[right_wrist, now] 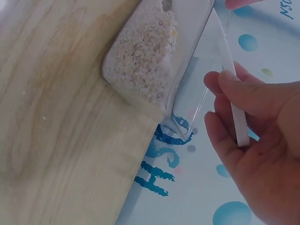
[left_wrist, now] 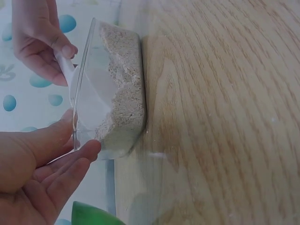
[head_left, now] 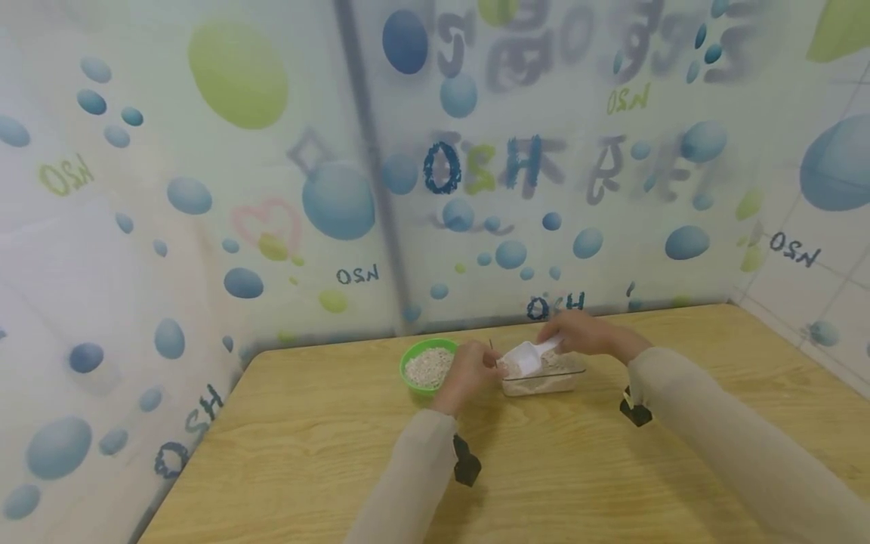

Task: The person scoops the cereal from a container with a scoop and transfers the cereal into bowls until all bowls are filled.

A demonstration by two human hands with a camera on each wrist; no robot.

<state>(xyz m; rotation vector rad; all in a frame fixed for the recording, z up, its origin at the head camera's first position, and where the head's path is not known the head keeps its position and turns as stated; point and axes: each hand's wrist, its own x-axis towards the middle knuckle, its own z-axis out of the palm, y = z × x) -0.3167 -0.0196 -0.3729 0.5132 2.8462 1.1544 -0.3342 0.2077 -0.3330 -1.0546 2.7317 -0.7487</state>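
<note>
A clear rectangular container (head_left: 540, 385) stands on the table, partly filled with pale flakes (left_wrist: 125, 70) that look like oats. My left hand (head_left: 467, 374) pinches its near-left end, thumb at the rim and fingers against the outer wall in the left wrist view. The right hand (head_left: 583, 332) grips the handle of a white scoop (head_left: 525, 358) between thumb and curled fingers. Tilted down to the left, the scoop's head is inside the container among the flakes, seen through the clear wall in the left wrist view.
Just left of the container is a green bowl (head_left: 410, 384) of similar pale flakes (head_left: 430, 368), partly overlapped by my left hand. The wooden table (head_left: 306, 438) ends at the back against a curtain (head_left: 326, 128) printed with blue and green spots.
</note>
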